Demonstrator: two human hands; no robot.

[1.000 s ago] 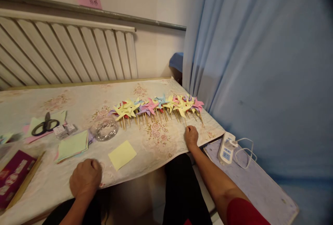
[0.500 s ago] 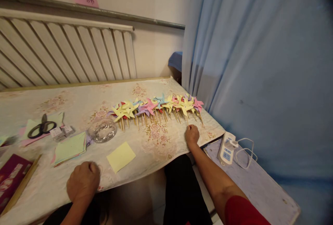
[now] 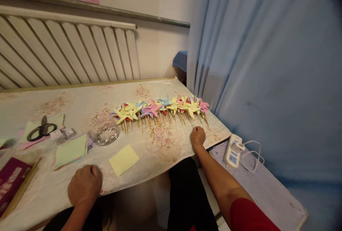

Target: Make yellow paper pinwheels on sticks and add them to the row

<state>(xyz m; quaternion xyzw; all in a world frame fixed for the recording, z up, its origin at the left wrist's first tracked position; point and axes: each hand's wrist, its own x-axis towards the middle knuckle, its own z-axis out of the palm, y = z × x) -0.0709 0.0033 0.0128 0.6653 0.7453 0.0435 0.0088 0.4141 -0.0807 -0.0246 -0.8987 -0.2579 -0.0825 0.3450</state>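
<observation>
A row of paper pinwheels (image 3: 160,108) on wooden sticks, yellow, pink, blue and purple, lies across the flowered tablecloth (image 3: 80,99). My right hand (image 3: 198,137) rests at the row's right end. Its fingers are curled around the lower tip of a yellow pinwheel's stick (image 3: 192,121). My left hand (image 3: 84,185) is a closed fist on the cloth near the front edge, with nothing visible in it. A yellow paper square (image 3: 124,159) lies just to its right.
A glass bowl (image 3: 104,132), a stack of coloured paper (image 3: 71,150), small boxes (image 3: 62,134) and scissors (image 3: 41,130) lie left of the row. A dark red box (image 3: 10,181) is at the far left. A power strip (image 3: 232,150) sits on a lower board by the blue curtain (image 3: 253,63).
Both hands stay almost where they were. The view has shifted slightly, so everything sits a little to the left.
</observation>
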